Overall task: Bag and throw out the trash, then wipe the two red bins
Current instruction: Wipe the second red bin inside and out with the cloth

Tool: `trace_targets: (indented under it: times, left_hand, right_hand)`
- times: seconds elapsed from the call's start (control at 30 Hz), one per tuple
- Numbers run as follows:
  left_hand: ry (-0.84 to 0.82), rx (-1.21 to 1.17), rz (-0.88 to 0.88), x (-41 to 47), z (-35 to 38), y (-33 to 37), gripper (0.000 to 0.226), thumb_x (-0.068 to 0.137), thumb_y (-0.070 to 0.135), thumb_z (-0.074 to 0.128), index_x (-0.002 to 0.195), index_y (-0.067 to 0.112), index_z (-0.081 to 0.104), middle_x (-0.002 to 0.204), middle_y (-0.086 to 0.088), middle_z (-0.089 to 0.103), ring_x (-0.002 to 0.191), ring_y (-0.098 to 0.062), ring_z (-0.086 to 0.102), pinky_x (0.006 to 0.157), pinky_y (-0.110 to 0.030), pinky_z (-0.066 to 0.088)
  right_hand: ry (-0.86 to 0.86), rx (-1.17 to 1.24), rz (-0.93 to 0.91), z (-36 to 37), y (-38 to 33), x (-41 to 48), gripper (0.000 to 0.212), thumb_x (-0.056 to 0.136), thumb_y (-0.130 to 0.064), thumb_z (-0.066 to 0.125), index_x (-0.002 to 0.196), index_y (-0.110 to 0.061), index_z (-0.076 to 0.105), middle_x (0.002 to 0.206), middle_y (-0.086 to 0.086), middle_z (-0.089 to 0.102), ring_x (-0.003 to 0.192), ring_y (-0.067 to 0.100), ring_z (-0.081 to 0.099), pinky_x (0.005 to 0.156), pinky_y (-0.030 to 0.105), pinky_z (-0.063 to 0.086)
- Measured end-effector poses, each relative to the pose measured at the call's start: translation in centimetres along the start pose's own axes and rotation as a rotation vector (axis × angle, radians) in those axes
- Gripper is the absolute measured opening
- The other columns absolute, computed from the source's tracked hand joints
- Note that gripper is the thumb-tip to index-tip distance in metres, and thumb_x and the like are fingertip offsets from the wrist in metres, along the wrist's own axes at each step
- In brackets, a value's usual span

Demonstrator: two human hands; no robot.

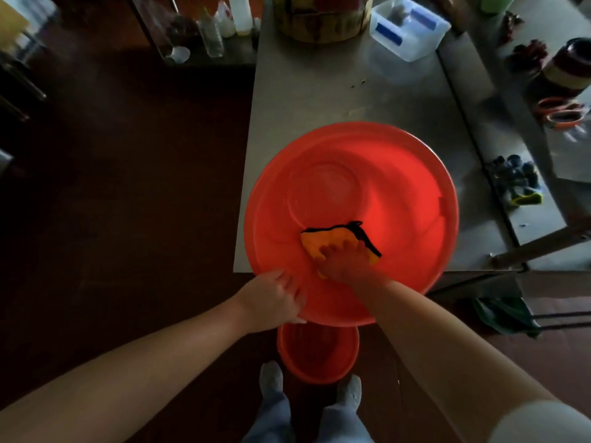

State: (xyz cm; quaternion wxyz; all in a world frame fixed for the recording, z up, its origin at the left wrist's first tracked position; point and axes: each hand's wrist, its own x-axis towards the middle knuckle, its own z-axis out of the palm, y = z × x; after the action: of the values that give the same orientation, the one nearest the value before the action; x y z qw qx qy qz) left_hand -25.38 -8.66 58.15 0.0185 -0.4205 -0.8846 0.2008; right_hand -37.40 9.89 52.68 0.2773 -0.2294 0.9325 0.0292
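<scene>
Judging by its thin, glossy walls, the wide round red plastic basin (383, 187) is probably light and a little flexible, and smooth enough to skate on the grey metal tabletop (335, 91) when pushed. It sits at the near end of that tabletop with its near edge hanging past the corner, so a hard wipe toward the person could tip or slide it. The rolled rim looks like the sensible place to hold, since it is the stiffest part and gives the fingers something to hook.

The left hand (275, 298) does just that, gripping the near-left rim with the fingers lying over the lip, forearm reaching in from the lower left. The right hand (343, 260) is inside the basin on the near wall, fingers spread and pressed down onto a soft orange cloth with black edging (319, 241), wrist bent downward over the rim. The cloth looks limp and bunches under the palm.

A smaller red plastic bucket (316, 350) stands on the dark floor below the overhang, between the person's feet, with neither hand on it.
</scene>
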Motion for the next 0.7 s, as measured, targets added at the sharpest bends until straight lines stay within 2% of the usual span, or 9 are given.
trace_targets:
  times: [0.1, 0.2, 0.33, 0.47, 0.6, 0.63, 0.7]
  left_hand:
    - [0.061, -0.015, -0.024, 0.2, -1.2, -0.3, 0.052, 0.093, 0.065, 0.049, 0.085, 0.02, 0.072, 0.076, -0.001, 0.07, 0.068, -0.022, 0.066, 0.071, -0.033, 0.055]
    - [0.112, 0.016, -0.031, 0.2, -1.7, -0.7, 0.045, 0.092, 0.063, 0.05, 0.082, 0.024, 0.072, 0.074, 0.002, 0.07, 0.066, -0.02, 0.067, 0.07, -0.031, 0.055]
    - [0.074, 0.046, -0.017, 0.0, -2.6, -0.8, 0.044, 0.091, 0.061, 0.047, 0.084, 0.025, 0.072, 0.077, 0.004, 0.073, 0.069, -0.018, 0.069, 0.071, -0.029, 0.055]
    - [0.058, 0.037, -0.029, 0.2, -2.4, -1.1, 0.055, 0.08, 0.076, 0.06, 0.075, 0.024, 0.074, 0.069, 0.005, 0.071, 0.063, -0.016, 0.068, 0.065, -0.027, 0.054]
    - [0.063, 0.045, -0.014, 0.3, -2.5, -0.7, 0.057, 0.09, 0.072, 0.047, 0.091, 0.022, 0.074, 0.083, 0.0, 0.073, 0.073, -0.02, 0.069, 0.072, -0.033, 0.055]
    - [0.057, 0.035, -0.025, 0.4, -2.7, -0.9, 0.057, 0.09, 0.072, 0.047, 0.092, 0.021, 0.074, 0.083, 0.0, 0.073, 0.072, -0.021, 0.069, 0.072, -0.033, 0.055]
    - [0.062, 0.022, -0.056, 0.5, -2.7, -1.3, 0.057, 0.085, 0.075, 0.053, 0.085, 0.022, 0.074, 0.076, 0.001, 0.072, 0.066, -0.019, 0.068, 0.068, -0.03, 0.054]
  right_hand:
    - [-0.051, -0.05, -0.024, -0.6, -0.3, -1.7, 0.056, 0.102, -0.055, 0.036, 0.15, -0.027, 0.041, 0.153, 0.007, 0.044, 0.14, 0.04, 0.038, 0.117, 0.06, 0.02]
    - [-0.073, -0.015, -0.002, -1.3, -0.9, -3.9, 0.055, 0.103, -0.055, 0.029, 0.147, -0.025, 0.044, 0.152, 0.01, 0.045, 0.14, 0.039, 0.039, 0.117, 0.059, 0.021]
    - [-0.149, -0.054, -0.016, -1.7, -2.0, -7.3, 0.06, 0.1, -0.055, 0.024, 0.152, -0.025, 0.034, 0.153, 0.011, 0.041, 0.14, 0.041, 0.037, 0.114, 0.062, 0.021]
    - [-0.071, -0.033, -0.007, -1.1, -1.7, -11.1, 0.059, 0.101, -0.061, 0.017, 0.146, -0.031, 0.042, 0.146, 0.01, 0.047, 0.135, 0.038, 0.039, 0.111, 0.061, 0.019]
    - [-0.038, -0.009, -0.028, -2.2, -1.2, -11.8, 0.048, 0.099, -0.055, 0.016, 0.133, -0.036, 0.045, 0.13, 0.013, 0.052, 0.124, 0.039, 0.048, 0.107, 0.057, 0.033]
    - [-0.018, -0.015, -0.029, -2.2, -1.1, -11.4, 0.048, 0.099, -0.055, 0.017, 0.133, -0.034, 0.045, 0.13, 0.012, 0.051, 0.124, 0.038, 0.048, 0.107, 0.057, 0.033]
    - [-0.003, -0.04, -0.017, -1.7, -1.2, -10.1, 0.05, 0.099, -0.058, 0.018, 0.139, -0.038, 0.04, 0.142, 0.005, 0.044, 0.132, 0.037, 0.041, 0.11, 0.061, 0.024]
